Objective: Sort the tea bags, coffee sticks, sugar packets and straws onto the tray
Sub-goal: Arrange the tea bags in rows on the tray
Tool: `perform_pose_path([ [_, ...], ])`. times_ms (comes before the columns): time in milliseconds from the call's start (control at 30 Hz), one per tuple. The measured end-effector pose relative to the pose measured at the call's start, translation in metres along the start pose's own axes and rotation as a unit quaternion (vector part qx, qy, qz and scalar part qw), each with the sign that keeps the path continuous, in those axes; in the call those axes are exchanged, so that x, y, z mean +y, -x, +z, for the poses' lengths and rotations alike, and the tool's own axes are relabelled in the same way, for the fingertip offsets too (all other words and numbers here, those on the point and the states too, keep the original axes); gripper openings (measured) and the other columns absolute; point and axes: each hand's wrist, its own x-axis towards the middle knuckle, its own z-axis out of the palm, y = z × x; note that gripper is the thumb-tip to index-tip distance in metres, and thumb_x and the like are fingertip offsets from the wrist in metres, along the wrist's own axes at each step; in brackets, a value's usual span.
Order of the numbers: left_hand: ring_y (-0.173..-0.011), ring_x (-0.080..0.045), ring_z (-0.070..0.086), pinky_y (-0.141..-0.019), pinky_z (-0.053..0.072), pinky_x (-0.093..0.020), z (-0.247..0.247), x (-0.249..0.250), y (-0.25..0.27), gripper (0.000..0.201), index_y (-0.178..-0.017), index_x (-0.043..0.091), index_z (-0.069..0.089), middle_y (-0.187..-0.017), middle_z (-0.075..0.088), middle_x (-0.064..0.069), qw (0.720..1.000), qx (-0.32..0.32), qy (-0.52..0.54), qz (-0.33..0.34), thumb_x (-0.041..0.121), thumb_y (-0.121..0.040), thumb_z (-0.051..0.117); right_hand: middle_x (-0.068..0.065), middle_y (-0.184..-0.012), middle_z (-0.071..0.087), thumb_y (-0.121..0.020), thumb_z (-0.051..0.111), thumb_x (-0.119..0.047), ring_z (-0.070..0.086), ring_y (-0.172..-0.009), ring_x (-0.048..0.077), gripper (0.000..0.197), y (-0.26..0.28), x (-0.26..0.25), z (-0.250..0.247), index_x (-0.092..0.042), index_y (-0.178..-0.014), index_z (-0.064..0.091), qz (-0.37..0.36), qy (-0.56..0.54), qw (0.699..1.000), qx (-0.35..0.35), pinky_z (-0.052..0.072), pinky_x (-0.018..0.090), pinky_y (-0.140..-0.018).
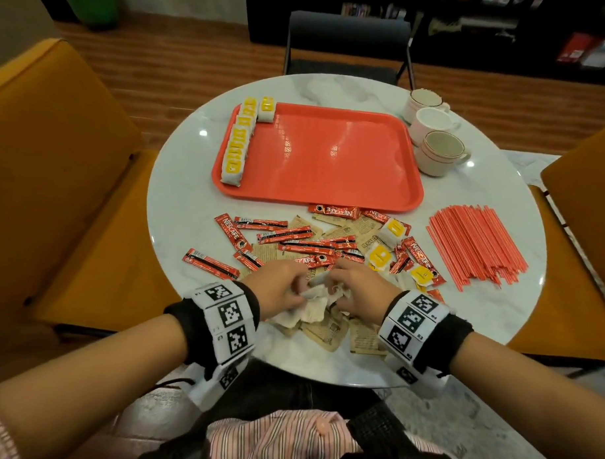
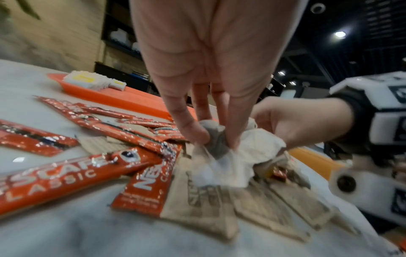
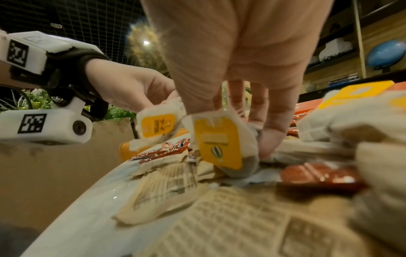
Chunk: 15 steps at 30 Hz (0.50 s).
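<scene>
At the desk's near edge, the left hand (image 1: 285,287) and right hand (image 1: 359,286) are each pinching a yellow-tagged tea bag (image 3: 222,144) from the mixed pile, probably gathering them for the red tray (image 1: 329,156) far behind.

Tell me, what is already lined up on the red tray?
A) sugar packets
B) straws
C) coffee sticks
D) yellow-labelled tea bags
D: a row of tea bags with yellow labels lies along the left edge of the red tray, while the straws and coffee sticks lie on the table.
</scene>
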Motion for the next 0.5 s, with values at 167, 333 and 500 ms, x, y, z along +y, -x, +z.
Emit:
perform_pose_path([
  [167,-0.065,-0.002,0.046,-0.058,0.034,-0.014,-0.021,-0.005,-0.003,0.028,-0.07,0.024,0.044,-0.072,0.05,0.012,0.993,0.041,0.111,-0.029,0.02,-0.081,0.069,-0.012,-0.075,0.038,-0.077,0.061,0.001,0.04,-0.076,0.009,0.013,0.001,0.003,-0.007,0.0,-0.089,0.063,0.003,-0.033,0.999,0.023,0.031,0.01,-0.062],
  [333,-0.069,-0.014,0.061,-0.075,0.053,-0.03,-0.035,-0.011,-0.012,0.022,-0.09,0.018,0.049,-0.083,0.056,0.003,0.952,0.042,0.297,-0.064,0.009,-0.082,0.067,-0.019,-0.071,0.04,-0.076,0.064,0.002,0.039,-0.065,-0.005,0.009,0.003,0.009,-0.018,-0.004,-0.083,0.065,0.022,-0.079,0.996,0.036,0.035,0.005,-0.061],
  [500,-0.081,-0.023,0.061,-0.072,0.055,-0.027,-0.042,-0.016,-0.021,0.033,-0.116,0.016,0.051,-0.091,0.058,-0.003,0.912,0.014,0.402,-0.083,0.001,-0.087,0.057,-0.009,-0.073,0.051,-0.075,0.068,-0.003,0.051,-0.073,0.015,0.006,0.004,0.012,-0.033,-0.005,-0.081,0.067,0.057,-0.144,0.986,0.068,0.042,0.021,-0.064],
])
